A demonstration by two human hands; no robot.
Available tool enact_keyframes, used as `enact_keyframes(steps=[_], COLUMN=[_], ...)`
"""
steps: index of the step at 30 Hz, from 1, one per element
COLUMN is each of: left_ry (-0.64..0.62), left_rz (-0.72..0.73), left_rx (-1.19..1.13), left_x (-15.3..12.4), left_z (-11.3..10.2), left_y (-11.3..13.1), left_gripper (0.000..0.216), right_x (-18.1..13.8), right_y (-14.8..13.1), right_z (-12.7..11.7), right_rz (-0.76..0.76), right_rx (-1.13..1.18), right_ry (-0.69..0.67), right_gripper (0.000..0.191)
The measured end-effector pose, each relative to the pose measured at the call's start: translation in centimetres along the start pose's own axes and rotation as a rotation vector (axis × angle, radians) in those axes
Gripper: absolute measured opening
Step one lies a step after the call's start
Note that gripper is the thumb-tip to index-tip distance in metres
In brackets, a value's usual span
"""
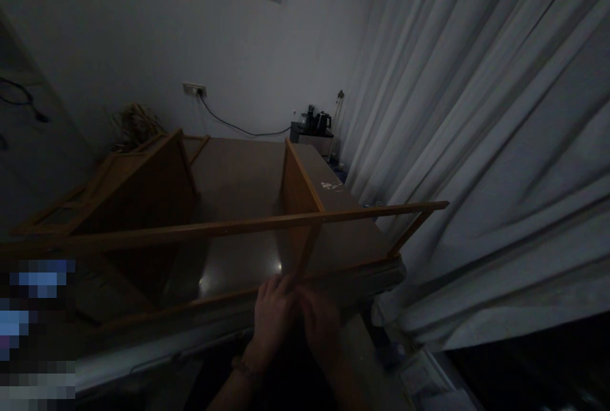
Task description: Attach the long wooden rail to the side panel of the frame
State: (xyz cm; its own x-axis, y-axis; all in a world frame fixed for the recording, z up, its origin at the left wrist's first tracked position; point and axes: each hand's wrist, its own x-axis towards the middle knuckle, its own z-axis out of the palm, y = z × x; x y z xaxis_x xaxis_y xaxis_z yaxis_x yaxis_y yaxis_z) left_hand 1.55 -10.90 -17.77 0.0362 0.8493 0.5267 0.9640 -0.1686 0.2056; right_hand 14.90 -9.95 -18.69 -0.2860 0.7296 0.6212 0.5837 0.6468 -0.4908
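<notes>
A large wooden cabinet frame [204, 228] lies in front of me, with a long rail, a lower rail and brown inner panels. Both hands meet at the foot of its short wooden upright [307, 249]. My left hand [274, 312], with a beaded bracelet on the wrist, has its fingers curled in against the lower rail. Close beside it, my right hand [321, 325] is dim and slightly blurred, its fingers bent towards the left hand. Whatever lies between the fingertips is hidden.
Long pale curtains [467, 112] hang at the right. A small cabinet [314, 138] with a dark kettle [323, 121] stands by the far wall. A black cord [243, 131] runs from the wall socket [194, 89]. Dry stalks [136, 124] stand at the left. The light is dim.
</notes>
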Motion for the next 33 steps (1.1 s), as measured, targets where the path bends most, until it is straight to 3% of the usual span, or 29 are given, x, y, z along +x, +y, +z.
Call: enact_keyframes(steps=[6, 10, 16, 25, 29, 33], left_ry=[-0.005, 0.002, 0.022, 0.024, 0.009, 0.004], left_rz=[-0.018, -0.015, -0.004, -0.005, -0.018, -0.026], left_rx=[-0.044, -0.050, -0.033, -0.002, -0.012, -0.028], left_x=[0.1, 0.3, 0.3, 0.2, 0.1, 0.2], left_z=[-0.1, -0.3, -0.7, -0.1, -0.1, -0.3], left_y=[0.1, 0.2, 0.2, 0.0, 0.1, 0.1], left_gripper=[0.026, 0.031, 0.038, 0.044, 0.040, 0.040], right_x=[-0.5, -0.6, -1.4, -1.1, -1.1, -1.2], right_y=[-1.0, -1.1, 0.6, 2.1, 1.2, -0.1], right_z=[0.4, 0.7, 0.7, -1.2, -1.0, -0.1], right_rz=[0.221, 0.291, 0.203, -0.079, -0.053, 0.076], right_rx=[0.109, 0.128, 0.035, -0.117, -0.129, -0.118], right_ry=[0.124, 0.167, 0.173, 0.020, 0.006, 0.052], right_gripper=[0.032, 0.030, 0.027, 0.021, 0.025, 0.026])
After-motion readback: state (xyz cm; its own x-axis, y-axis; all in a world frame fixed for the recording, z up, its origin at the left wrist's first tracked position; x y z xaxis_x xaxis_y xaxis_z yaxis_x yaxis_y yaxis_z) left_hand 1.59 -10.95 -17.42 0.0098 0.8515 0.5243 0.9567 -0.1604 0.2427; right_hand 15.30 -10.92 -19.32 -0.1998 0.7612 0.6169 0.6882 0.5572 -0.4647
